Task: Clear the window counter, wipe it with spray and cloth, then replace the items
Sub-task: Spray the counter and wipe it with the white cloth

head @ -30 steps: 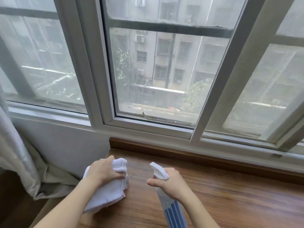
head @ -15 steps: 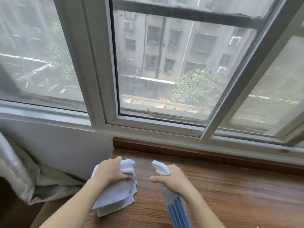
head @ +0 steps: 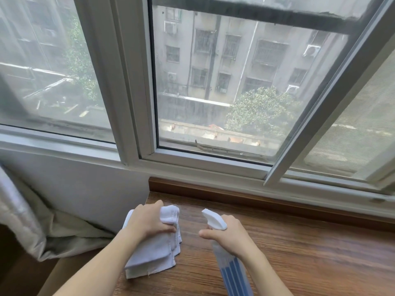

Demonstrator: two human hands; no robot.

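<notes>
Both hands are on the wooden counter [head: 299,242] under the window; the left hand [head: 148,223] has its fingers curled over a folded white cloth [head: 154,253], gripping it and pressing it down near the counter's left end, the cloth's lower edge trailing toward the camera; the right hand [head: 232,236] is wrapped round the neck of the spray bottle [head: 232,268], thumb stretched out to the left, the white nozzle pointing up and away toward the window, the blue-striped body running down out of the bottom of the view; cloth and bottle sit near each other but apart, a strip of bare wood between them; behind them a dark wooden lip runs along the back of the counter, and above it the white window frame [head: 132,82], with the sliding sash partly across; outside, grey apartment blocks and a leafy tree [head: 260,112]; to the left, the white wall [head: 81,189] drops below the sill, and a pale curtain [head: 23,218] bunches in the corner, well apart from the cloth.
</notes>
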